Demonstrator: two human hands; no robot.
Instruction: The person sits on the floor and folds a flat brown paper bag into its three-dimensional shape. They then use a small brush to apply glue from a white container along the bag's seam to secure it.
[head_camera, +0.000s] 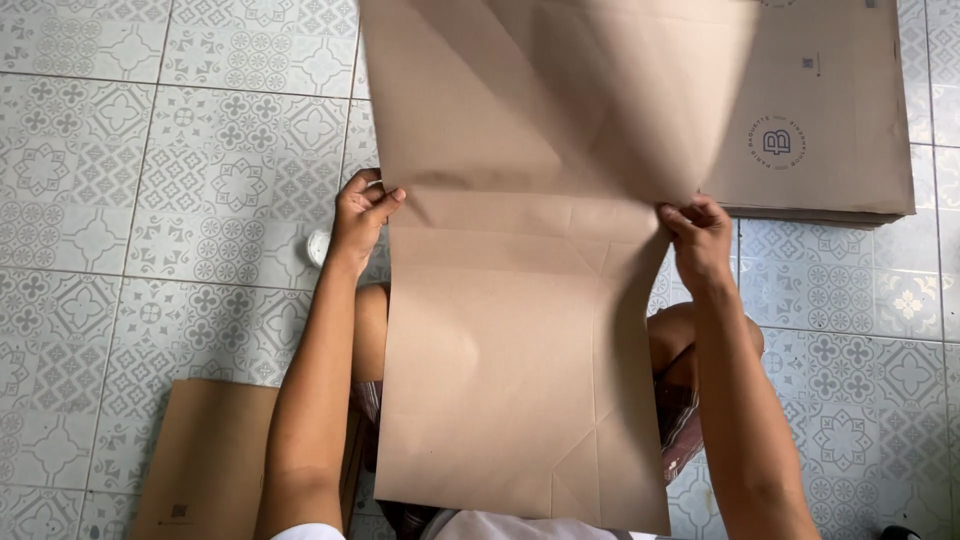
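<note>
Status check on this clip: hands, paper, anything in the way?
Left hand and right hand pinch the brown paper sheet at its fold. Stack of flat brown bags beyond, another bag left. Nothing blocking.

— What's being held?
— Large brown paper sheet (525, 340), creased across the middle. Near half lies over the lap, wrinkled at its right corner.
— Far half?
— Lifted, tilted up, blurred, edges pinched at the fold.

Both arms outstretched, left hand (362, 212) and right hand (698, 236) pinched shut, level.
</note>
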